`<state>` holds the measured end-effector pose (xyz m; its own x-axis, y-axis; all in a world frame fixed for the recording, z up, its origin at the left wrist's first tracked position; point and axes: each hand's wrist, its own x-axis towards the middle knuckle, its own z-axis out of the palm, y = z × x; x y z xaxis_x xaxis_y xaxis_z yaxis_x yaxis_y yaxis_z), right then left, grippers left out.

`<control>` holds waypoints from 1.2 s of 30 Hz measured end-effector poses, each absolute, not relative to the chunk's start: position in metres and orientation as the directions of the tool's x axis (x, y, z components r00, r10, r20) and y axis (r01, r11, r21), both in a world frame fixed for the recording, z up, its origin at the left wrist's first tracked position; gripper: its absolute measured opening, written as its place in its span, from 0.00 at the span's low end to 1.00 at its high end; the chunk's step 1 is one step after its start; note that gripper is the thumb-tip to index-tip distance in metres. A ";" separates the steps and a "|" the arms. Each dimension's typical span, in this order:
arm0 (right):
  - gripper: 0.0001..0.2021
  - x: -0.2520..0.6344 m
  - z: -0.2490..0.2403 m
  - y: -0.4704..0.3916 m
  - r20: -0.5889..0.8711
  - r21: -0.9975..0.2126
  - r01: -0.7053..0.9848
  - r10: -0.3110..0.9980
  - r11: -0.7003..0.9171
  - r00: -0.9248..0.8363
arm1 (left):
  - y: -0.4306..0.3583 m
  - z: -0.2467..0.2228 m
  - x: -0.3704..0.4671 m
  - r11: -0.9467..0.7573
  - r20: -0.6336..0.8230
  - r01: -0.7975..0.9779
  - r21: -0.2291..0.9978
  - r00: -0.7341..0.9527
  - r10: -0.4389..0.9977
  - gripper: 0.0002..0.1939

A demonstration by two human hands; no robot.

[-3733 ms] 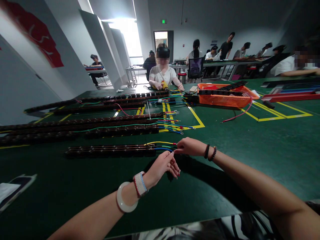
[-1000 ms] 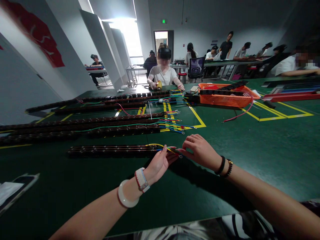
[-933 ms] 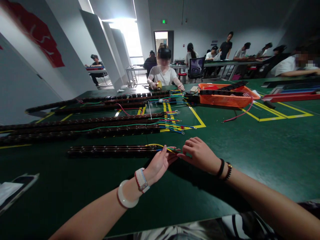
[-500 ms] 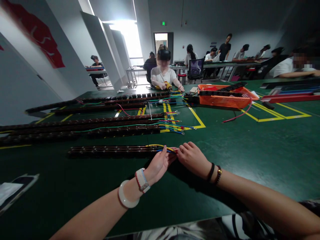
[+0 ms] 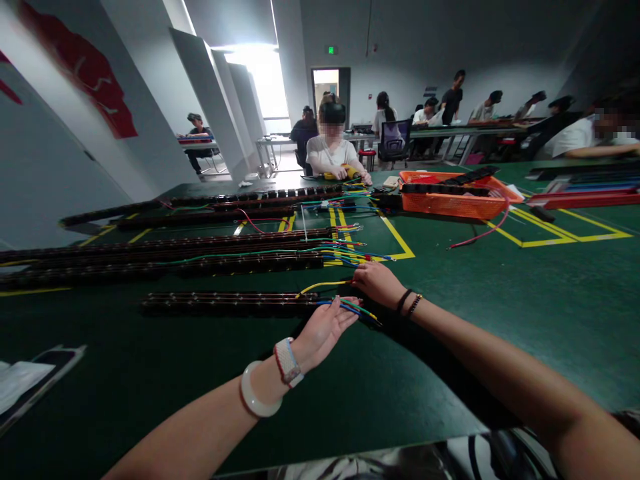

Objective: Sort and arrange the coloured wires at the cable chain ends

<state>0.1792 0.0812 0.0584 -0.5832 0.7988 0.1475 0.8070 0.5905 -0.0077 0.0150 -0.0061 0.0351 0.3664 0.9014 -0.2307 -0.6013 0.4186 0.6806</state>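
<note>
Closest to me lies a dark cable drag chain (image 5: 230, 304) with several coloured wires coming out of its right end. My right hand (image 5: 379, 283) pinches the free end of a yellow wire (image 5: 320, 285), lifted apart from the others. The green wire (image 5: 364, 311) and the blue wires run past my left hand (image 5: 323, 330), their lugged tips resting near the table. That hand is palm up with fingers stretched out, touching these wires; its thumb lies by them.
Longer drag chains (image 5: 225, 261) with wire ends lie beyond, parallel. An orange basket (image 5: 445, 207) holds more chain pieces. Yellow tape (image 5: 400, 237) marks the green table (image 5: 500, 307). Opposite sits a person (image 5: 333, 150) with a yellow tool. A flat dark object (image 5: 47, 383) lies at left.
My right hand has moved up and away from my left, drawing the yellow wire out of the bunch. My left fingers have straightened, and the green and blue wires' ends now show.
</note>
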 end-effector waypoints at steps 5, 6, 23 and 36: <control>0.09 0.187 0.049 0.075 0.207 -0.047 0.780 0.770 0.625 -0.604 | -0.004 0.029 0.015 0.400 -0.207 -0.611 0.684 0.363 0.908 0.11; 0.09 0.189 0.049 0.072 0.219 -0.063 0.774 0.766 0.630 -0.605 | -0.003 0.027 0.015 0.395 -0.200 -0.615 0.683 0.363 0.910 0.11; 0.10 0.195 0.058 0.022 0.172 -0.087 0.715 0.718 0.694 -0.675 | -0.005 0.036 0.018 0.408 -0.193 -0.583 0.702 0.396 0.898 0.13; 0.12 0.197 0.044 0.050 0.305 -0.141 0.798 0.792 0.586 -0.528 | -0.012 0.038 0.021 0.359 -0.236 -0.452 0.817 0.306 0.922 0.13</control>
